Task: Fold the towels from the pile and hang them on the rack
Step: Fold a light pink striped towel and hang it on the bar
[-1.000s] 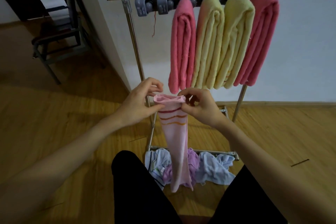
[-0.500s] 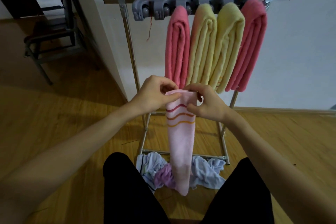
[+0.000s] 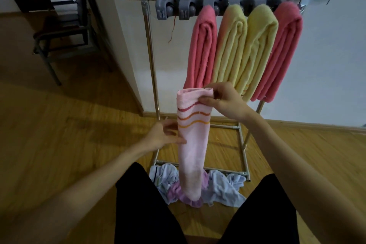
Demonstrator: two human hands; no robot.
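Observation:
A folded pale pink towel (image 3: 193, 150) with red, orange and yellow stripes hangs down in front of me. My right hand (image 3: 223, 101) pinches its top right corner. My left hand (image 3: 165, 134) sits lower at the towel's left edge, fingers loosely extended and touching the cloth. Behind stands the metal rack (image 3: 150, 49) with a grey clip bar (image 3: 178, 8). Two pink towels (image 3: 202, 49) and two yellow ones (image 3: 231, 49) hang from the clips; the two left clips are bare. The pile (image 3: 221, 188) of white and purple cloths lies on the floor under the rack.
A white wall corner (image 3: 122, 45) stands just left of the rack. A dark chair (image 3: 65, 31) sits at the back left on the wooden floor (image 3: 59, 125). My black-clad knees (image 3: 142, 204) frame the pile at the bottom.
My left hand let go of the towel's top edge and dropped down to its left side. My right hand now holds the top alone.

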